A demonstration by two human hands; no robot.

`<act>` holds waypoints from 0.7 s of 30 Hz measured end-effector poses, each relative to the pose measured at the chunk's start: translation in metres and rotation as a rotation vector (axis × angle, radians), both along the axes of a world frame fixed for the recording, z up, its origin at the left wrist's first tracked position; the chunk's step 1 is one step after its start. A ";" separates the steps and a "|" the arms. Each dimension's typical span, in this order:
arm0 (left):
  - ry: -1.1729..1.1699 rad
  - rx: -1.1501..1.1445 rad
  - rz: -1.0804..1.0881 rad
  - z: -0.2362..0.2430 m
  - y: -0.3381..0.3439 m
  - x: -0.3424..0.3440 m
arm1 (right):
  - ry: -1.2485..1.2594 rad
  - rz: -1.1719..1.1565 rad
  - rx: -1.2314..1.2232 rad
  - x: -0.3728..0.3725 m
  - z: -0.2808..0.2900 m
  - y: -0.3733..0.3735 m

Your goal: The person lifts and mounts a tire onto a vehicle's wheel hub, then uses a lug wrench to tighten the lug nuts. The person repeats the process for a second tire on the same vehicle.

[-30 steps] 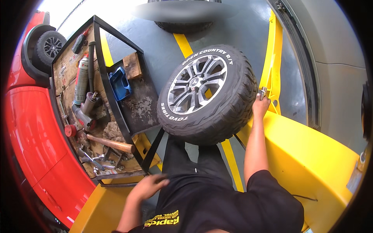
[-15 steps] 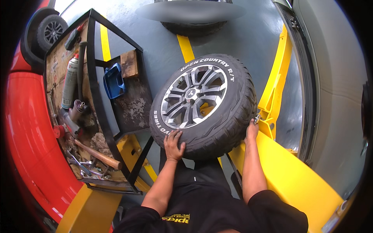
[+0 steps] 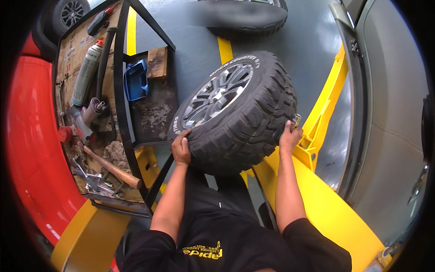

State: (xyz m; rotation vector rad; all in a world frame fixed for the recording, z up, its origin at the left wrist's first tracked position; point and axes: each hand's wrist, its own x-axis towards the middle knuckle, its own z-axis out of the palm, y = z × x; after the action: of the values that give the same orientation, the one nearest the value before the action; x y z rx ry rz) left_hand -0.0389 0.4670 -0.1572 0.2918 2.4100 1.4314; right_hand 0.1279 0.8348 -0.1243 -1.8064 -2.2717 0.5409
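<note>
Wheel (image 3: 233, 114) lies between the two sets of fingers, tilted, with more tread (image 3: 267, 104) showing than half a second ago. The left hand (image 3: 182, 149) has its fingers gripping the near edge; the right hand (image 3: 290, 136) clasps a small metal cylinder (image 3: 296, 119) just beside the tread, contact there being hard to judge. The left probably does most of the steadying.

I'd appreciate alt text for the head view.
The left hand touches a tilted black rubber tyre with a silver rim; the right hand, at its right side, holds a silver metal cylinder. A black-framed tool cart stands left.
</note>
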 end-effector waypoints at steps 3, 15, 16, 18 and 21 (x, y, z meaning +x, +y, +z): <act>-0.063 0.011 0.090 -0.005 -0.005 0.002 | -0.012 0.132 0.135 -0.047 0.011 0.007; 0.072 0.020 0.287 0.024 0.039 -0.050 | -0.061 0.631 0.218 -0.364 0.018 0.021; 0.058 -0.008 0.275 0.033 0.046 -0.065 | -0.061 0.673 0.219 -0.393 0.013 0.027; 0.018 -0.028 0.289 0.039 0.067 -0.089 | -0.119 0.766 0.046 -0.449 0.016 0.053; -0.077 -0.006 0.406 0.040 0.110 -0.129 | 0.258 0.821 -0.083 -0.464 0.023 0.078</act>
State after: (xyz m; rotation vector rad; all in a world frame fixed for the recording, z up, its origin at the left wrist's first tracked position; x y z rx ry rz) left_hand -0.1677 0.5769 -0.1176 -0.2661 2.5048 1.5603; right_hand -0.3364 0.9123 -0.1013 -0.6837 -2.7412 0.9247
